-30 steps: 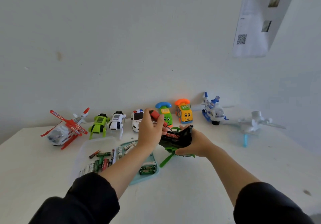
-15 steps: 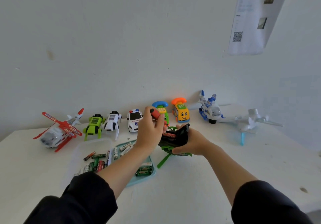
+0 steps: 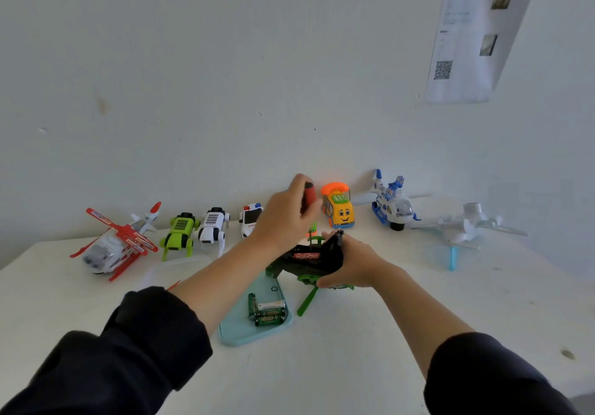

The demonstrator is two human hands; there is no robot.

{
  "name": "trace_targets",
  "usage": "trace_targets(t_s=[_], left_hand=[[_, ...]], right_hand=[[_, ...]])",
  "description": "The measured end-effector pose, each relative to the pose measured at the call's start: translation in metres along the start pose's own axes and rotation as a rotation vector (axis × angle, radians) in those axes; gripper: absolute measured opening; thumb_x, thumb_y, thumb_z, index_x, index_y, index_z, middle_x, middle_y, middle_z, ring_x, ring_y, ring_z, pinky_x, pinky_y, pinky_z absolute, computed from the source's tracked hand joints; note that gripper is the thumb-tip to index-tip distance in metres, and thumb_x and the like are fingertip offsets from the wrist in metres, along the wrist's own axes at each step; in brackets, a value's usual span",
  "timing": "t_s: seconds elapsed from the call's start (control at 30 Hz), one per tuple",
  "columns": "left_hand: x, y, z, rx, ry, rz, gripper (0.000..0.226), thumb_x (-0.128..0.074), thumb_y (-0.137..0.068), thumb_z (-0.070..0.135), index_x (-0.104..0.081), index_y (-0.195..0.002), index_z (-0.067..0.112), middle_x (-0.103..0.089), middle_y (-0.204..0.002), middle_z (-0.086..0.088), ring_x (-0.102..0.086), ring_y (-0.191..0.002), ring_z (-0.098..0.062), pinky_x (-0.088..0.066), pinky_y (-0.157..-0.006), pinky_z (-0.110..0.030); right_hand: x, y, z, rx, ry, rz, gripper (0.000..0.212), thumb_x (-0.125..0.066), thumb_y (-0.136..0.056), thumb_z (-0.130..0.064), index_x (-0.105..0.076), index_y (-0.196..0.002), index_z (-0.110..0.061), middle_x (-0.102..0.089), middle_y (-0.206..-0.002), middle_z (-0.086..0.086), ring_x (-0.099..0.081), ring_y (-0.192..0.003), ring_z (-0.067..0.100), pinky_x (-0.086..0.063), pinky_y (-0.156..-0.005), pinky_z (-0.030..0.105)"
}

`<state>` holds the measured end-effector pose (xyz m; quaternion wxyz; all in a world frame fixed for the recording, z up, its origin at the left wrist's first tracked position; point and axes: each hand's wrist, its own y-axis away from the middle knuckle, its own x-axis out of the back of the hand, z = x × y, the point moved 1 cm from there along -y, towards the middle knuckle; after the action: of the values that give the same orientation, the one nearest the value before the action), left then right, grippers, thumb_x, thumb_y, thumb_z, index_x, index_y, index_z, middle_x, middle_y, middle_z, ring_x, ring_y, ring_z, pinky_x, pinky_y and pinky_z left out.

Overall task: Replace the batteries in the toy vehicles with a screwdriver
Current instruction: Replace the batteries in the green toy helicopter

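Left hand grips the red screwdriver over the black-green toy vehicle, held by right-hand fingers; remaining toys apparently untouched.

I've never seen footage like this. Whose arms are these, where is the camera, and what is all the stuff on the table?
There is no machine here: the arms belong to a person, and the one camera sits on their head, looking forward and down. That is why both dark sleeves reach in from the bottom.

The left hand grips a red-handled screwdriver. The right hand holds a black and green toy on the white table.

Along the wall stands a row of toys: a red and white helicopter, a green robot dog, a white robot dog, a police car, an orange and yellow phone car, a blue and white plane and a pale plane. Near the person, a light blue tray holds green batteries.
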<state>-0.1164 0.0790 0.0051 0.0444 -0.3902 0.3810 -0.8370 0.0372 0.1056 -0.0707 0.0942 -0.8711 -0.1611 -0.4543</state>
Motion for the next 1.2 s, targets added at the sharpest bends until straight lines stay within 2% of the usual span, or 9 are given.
trace_targets(t_s=[0.13,0.3,0.43,0.6,0.73,0.9,0.97,1.1,1.2], left_hand=[[0.016,-0.006,-0.015,-0.023,-0.219,0.056,0.011,-0.051,-0.088,0.016,-0.051,-0.097,0.010,-0.054,-0.075,0.000,-0.046,-0.066,-0.016,-0.034,-0.054,-0.028],[-0.004,0.007,-0.028,0.065,-0.379,-0.479,0.012,-0.049,-0.085,0.009,-0.059,-0.092,0.008,-0.058,-0.087,-0.003,-0.055,-0.081,-0.023,-0.047,-0.069,-0.037],[-0.027,0.014,-0.032,0.132,-0.590,-0.632,0.015,-0.053,-0.089,0.026,-0.054,-0.081,0.014,-0.055,-0.079,-0.003,-0.055,-0.076,-0.022,-0.041,-0.061,-0.031],[-0.036,0.010,-0.024,0.075,-0.732,-0.677,0.016,-0.050,-0.093,0.025,-0.056,-0.089,0.011,-0.056,-0.085,-0.008,-0.056,-0.078,-0.024,-0.039,-0.060,-0.031],[-0.023,0.015,-0.026,0.081,-0.659,-0.569,0.023,-0.047,-0.095,0.032,-0.059,-0.090,0.013,-0.061,-0.090,-0.006,-0.059,-0.083,-0.024,-0.046,-0.066,-0.033],[0.030,0.028,-0.073,0.361,-0.723,-0.429,0.034,-0.048,-0.096,0.035,-0.051,-0.069,0.014,-0.047,-0.063,0.000,-0.050,-0.062,-0.019,-0.040,-0.057,-0.028],[0.053,0.042,-0.102,0.531,-0.782,-0.431,0.019,-0.051,-0.093,0.028,-0.057,-0.082,0.014,-0.049,-0.064,0.000,-0.051,-0.061,-0.018,-0.038,-0.053,-0.027],[0.078,0.074,-0.125,0.757,-0.838,-0.542,0.018,-0.052,-0.089,0.018,-0.045,-0.073,0.013,-0.048,-0.067,-0.001,-0.051,-0.067,-0.020,-0.041,-0.061,-0.029],[0.083,0.075,-0.124,0.805,-0.770,-0.492,0.018,-0.055,-0.086,0.012,-0.049,-0.069,0.014,-0.044,-0.062,-0.001,-0.045,-0.058,-0.017,-0.035,-0.054,-0.025]], right_hand=[[0.000,-0.001,-0.001,-0.001,-0.020,-0.001,0.085,-0.082,-0.062,-0.039,-0.043,-0.136,-0.024,-0.045,-0.137,-0.003,-0.046,-0.120,0.019,-0.033,-0.106,0.047],[-0.002,-0.002,-0.004,-0.042,0.030,0.001,0.089,-0.083,-0.060,-0.044,-0.041,-0.137,-0.027,-0.049,-0.129,-0.002,-0.046,-0.117,0.020,-0.033,-0.106,0.048],[-0.005,-0.003,-0.003,-0.066,0.067,-0.011,0.097,-0.082,-0.060,-0.048,-0.034,-0.142,-0.029,-0.037,-0.145,-0.002,-0.033,-0.135,0.020,-0.027,-0.111,0.051],[-0.007,-0.002,-0.002,-0.082,0.118,-0.005,0.100,-0.081,-0.059,-0.052,-0.032,-0.143,-0.030,-0.032,-0.149,-0.004,-0.028,-0.137,0.018,-0.022,-0.112,0.053],[-0.007,0.003,-0.009,-0.083,0.087,0.076,0.083,-0.079,-0.062,-0.048,-0.041,-0.133,-0.030,-0.047,-0.126,-0.007,-0.042,-0.121,0.016,-0.025,-0.109,0.053],[-0.015,0.002,-0.011,-0.096,0.047,0.162,0.061,-0.074,-0.061,-0.054,-0.048,-0.111,-0.034,-0.051,-0.109,-0.009,-0.046,-0.105,0.014,-0.030,-0.101,0.049],[-0.016,0.000,-0.012,-0.110,0.054,0.189,0.053,-0.073,-0.060,-0.055,-0.044,-0.100,-0.035,-0.051,-0.104,-0.009,-0.047,-0.102,0.013,-0.032,-0.100,0.048],[-0.019,-0.003,-0.018,-0.124,0.061,0.188,0.052,-0.072,-0.061,-0.056,-0.041,-0.097,-0.036,-0.049,-0.100,-0.012,-0.044,-0.101,0.013,-0.030,-0.103,0.051],[-0.021,-0.005,-0.018,-0.124,0.069,0.191,0.056,-0.072,-0.060,-0.058,-0.044,-0.101,-0.035,-0.048,-0.101,-0.012,-0.046,-0.104,0.013,-0.032,-0.101,0.049]])
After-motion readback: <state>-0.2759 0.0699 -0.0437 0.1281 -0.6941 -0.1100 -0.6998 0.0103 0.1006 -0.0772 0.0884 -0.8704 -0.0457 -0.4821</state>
